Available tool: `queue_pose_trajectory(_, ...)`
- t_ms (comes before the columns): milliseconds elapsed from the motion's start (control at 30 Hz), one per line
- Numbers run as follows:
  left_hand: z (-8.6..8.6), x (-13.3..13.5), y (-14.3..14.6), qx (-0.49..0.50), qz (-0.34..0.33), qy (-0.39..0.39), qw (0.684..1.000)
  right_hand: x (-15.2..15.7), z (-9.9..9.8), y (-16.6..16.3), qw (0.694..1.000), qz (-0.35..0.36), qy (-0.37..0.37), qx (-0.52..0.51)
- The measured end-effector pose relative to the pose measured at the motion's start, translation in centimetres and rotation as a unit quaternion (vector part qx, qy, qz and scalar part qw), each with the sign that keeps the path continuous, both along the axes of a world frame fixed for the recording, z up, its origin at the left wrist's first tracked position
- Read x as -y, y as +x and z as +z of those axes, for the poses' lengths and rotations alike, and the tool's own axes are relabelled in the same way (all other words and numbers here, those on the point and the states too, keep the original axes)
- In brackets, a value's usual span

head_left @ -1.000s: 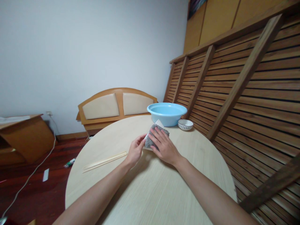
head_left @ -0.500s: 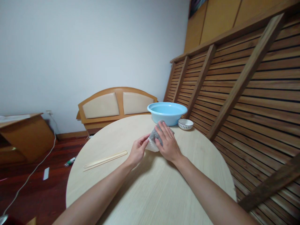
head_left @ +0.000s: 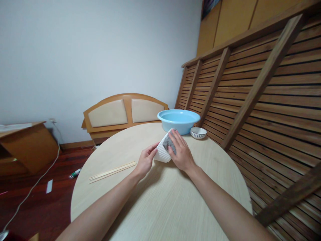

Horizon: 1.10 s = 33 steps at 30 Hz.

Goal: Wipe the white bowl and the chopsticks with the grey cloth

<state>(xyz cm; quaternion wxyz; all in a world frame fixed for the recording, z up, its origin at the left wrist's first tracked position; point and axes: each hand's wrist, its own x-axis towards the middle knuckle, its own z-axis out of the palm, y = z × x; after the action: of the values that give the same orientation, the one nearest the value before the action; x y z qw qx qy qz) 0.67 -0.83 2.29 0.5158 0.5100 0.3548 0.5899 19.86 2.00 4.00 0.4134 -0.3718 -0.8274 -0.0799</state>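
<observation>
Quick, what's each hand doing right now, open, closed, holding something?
Left hand: closed, holding the white ridged piece by its edge.
Right hand: holding the grey cloth against that piece.

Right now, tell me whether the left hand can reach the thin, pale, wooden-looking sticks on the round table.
Probably yes: the sticks lie close beside the left hand, nothing between, though it grips the white ridged object.

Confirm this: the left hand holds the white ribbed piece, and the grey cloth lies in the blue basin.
Not in the basin: the head view shows the grey cloth under the right hand, against the white ribbed piece the left hand holds.
</observation>
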Motion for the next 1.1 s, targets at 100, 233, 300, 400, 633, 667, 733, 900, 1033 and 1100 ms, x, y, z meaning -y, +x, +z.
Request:
queue_pose_trajectory(100, 0.1, 0.1, 0.0, -0.005, -0.001, 0.004, 1.0, -0.3, -0.3, 0.3, 0.999, -0.001, -0.012, -0.031)
queue_pose_trajectory(233, 0.3, 0.1, 0.0, -0.011, -0.002, -0.001, 1.0, 0.2, -0.3, 0.0, 0.999, 0.007, 0.024, 0.028)
queue_pose_trajectory(300, 0.4, 0.1, 0.1, -0.004, -0.005, 0.002, 1.0, 0.6, -0.1, -0.4, 0.996, 0.016, 0.045, 0.07)
queue_pose_trajectory(400, 0.5, 0.1, 0.1, 0.005, -0.009, 0.008, 1.0, 1.0, 0.1, -0.7, 0.993, 0.016, 0.058, 0.098)
queue_pose_trajectory(633, 0.5, 0.2, 0.2, -0.019, -0.008, 0.01, 1.0, 0.1, 0.1, 0.2, 0.999, -0.015, 0.016, 0.026)
queue_pose_trajectory(667, 0.4, 0.2, 0.2, -0.021, -0.007, 0.013, 1.0, 0.0, 0.0, 0.3, 1.0, -0.016, 0.013, 0.019)
queue_pose_trajectory(733, 0.2, 0.1, 0.2, -0.024, 0.0, 0.015, 1.0, 0.0, -0.1, 0.3, 1.0, -0.015, 0.016, 0.021)
queue_pose_trajectory(900, -0.3, -0.2, 0.1, -0.04, -0.002, 0.01, 0.999, 0.6, 0.0, -0.2, 0.994, 0.008, 0.059, 0.087)
queue_pose_trajectory(1033, -0.4, -0.5, -0.1, -0.059, -0.001, 0.047, 0.997, 0.9, 0.2, -0.5, 0.99, 0.018, 0.079, 0.117)
queue_pose_trajectory(1100, -0.4, -0.6, -0.2, -0.083, 0.01, 0.059, 0.995, 0.9, 0.2, -0.6, 0.99, 0.012, 0.076, 0.117)
